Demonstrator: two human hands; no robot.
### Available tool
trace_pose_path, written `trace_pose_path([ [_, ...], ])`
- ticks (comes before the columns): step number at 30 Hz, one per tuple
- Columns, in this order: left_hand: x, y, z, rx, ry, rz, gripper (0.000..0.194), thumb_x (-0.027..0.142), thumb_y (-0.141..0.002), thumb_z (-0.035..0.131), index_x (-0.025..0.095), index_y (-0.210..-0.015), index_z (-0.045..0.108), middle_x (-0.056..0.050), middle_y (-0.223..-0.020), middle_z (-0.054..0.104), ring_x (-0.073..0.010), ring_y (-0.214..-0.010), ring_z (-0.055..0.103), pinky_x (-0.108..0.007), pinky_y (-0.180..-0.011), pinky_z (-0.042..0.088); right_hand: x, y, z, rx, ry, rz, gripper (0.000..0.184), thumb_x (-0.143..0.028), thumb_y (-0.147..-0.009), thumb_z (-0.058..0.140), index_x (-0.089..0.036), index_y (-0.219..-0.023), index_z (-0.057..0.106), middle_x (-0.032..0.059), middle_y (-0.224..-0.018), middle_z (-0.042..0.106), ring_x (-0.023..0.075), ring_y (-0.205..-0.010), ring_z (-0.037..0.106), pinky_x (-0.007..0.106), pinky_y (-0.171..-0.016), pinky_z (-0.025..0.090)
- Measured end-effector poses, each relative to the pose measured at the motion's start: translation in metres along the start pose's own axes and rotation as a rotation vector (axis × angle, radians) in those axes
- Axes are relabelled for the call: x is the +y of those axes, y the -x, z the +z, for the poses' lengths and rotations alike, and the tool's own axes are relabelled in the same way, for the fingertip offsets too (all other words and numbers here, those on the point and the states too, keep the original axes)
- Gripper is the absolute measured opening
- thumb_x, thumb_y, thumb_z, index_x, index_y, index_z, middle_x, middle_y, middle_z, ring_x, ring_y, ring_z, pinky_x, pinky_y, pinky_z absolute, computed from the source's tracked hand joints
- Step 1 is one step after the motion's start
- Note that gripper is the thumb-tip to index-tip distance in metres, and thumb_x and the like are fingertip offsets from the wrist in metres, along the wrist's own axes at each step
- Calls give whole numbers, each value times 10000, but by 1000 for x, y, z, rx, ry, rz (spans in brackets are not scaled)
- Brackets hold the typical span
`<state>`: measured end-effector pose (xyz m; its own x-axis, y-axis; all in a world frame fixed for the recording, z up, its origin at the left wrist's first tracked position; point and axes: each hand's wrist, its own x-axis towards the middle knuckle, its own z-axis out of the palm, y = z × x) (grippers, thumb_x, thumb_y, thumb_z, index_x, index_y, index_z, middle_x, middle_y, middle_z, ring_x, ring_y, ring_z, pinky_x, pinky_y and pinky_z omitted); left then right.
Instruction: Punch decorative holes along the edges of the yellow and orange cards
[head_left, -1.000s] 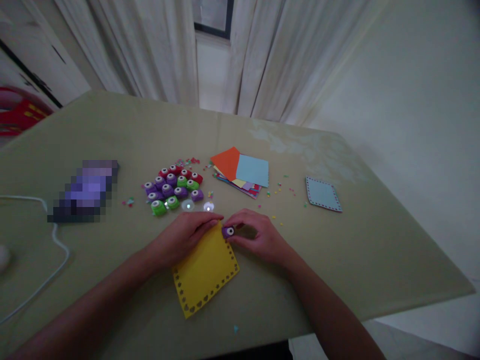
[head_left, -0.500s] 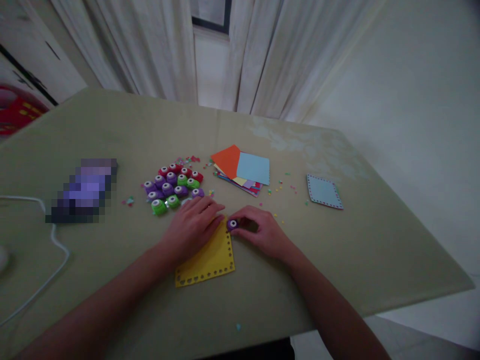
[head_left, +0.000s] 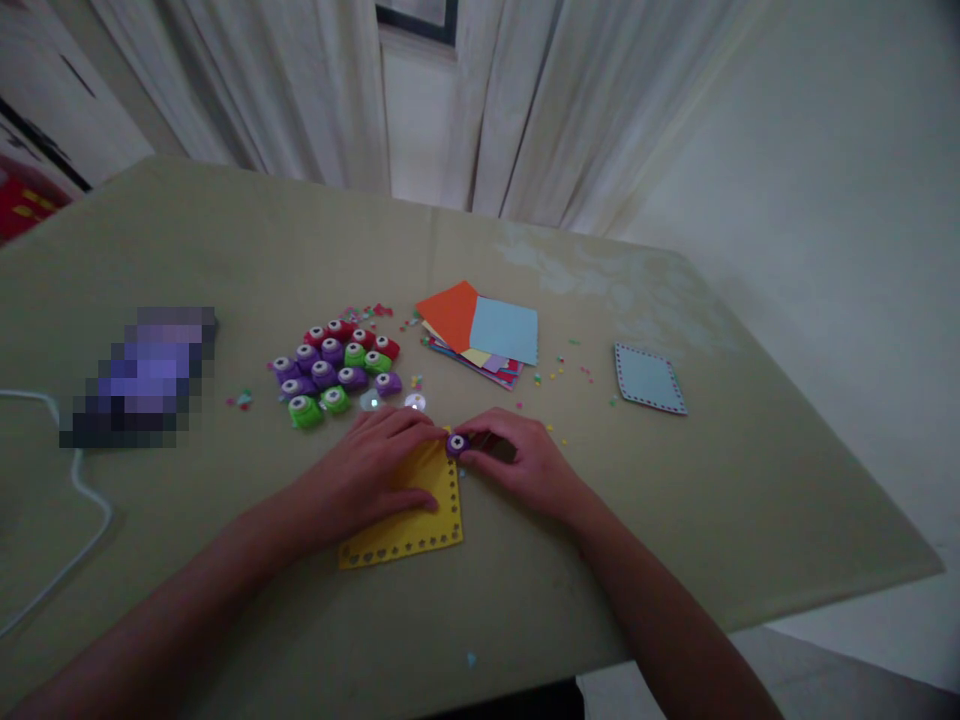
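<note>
A sheet of yellow paper [head_left: 420, 500] lies on the table, small punched shapes running along its right and lower edges. My left hand [head_left: 379, 465] rests across its upper left part, fingers stretched out and thumb apart, hiding much of the sheet. Between the thumb and fingers of my right hand [head_left: 529, 460] is a purple craft punch [head_left: 457, 444] with a star mark on top. The punch sits at the paper's upper right corner. Whether its slot is around the paper edge, I cannot tell.
Several red, purple and green craft punches [head_left: 324, 374] cluster at left, with paper confetti scattered about. Behind lie stacked coloured papers [head_left: 504, 330]. A light blue sheet with a punched border [head_left: 649, 378] is at right, a blurred-out device [head_left: 150, 375] with a white cable [head_left: 94, 490] at left.
My left thumb has spread away from the fingers and lies lower on the yellow paper. The purple punch stays at the upper right corner in my right hand. The view has shifted slightly.
</note>
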<state>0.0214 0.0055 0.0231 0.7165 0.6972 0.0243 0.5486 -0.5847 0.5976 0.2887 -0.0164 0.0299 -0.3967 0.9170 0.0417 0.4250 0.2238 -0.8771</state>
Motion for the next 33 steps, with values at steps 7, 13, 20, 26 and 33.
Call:
trace_pose_path([
  [7,-3,1,7,53,32,21,519,408,-999,747,282,-1476,586,-75,-1494,638,-295,-1393,569,-457,-1199,412,1,1,-3,4,-13,-3,230,-384,-1010,752,-241,-1185,796,59,-1096,802,195,-930,744,325,-846,590],
  [13,-1,3,3,111,-80,11,655,614,-908,799,242,-1424,638,-115,-1469,645,-365,-1372,567,-527,-1157,433,5,0,-6,39,45,-20,215,-385,-1008,760,-253,-1172,804,53,-1096,810,201,-953,742,326,-837,581],
  [20,-4,1,7,70,-38,9,620,562,-931,789,244,-1437,627,-109,-1474,656,-347,-1379,580,-499,-1180,436,7,-1,-6,39,70,-51,222,-373,-1010,765,-263,-1198,804,55,-1114,811,213,-991,743,348,-878,573],
  [26,-4,0,9,84,-21,2,602,540,-938,787,257,-1443,623,-104,-1481,660,-338,-1387,581,-492,-1198,432,7,-1,-8,49,65,-67,207,-366,-1007,770,-276,-1188,812,49,-1118,817,216,-1012,745,353,-906,579],
  [33,-3,-1,10,91,-47,13,599,546,-959,766,242,-1451,610,-108,-1491,647,-338,-1398,566,-499,-1197,425,8,-1,-8,49,78,-84,197,-341,-1004,775,-260,-1179,813,54,-1109,820,213,-1014,749,350,-913,582],
])
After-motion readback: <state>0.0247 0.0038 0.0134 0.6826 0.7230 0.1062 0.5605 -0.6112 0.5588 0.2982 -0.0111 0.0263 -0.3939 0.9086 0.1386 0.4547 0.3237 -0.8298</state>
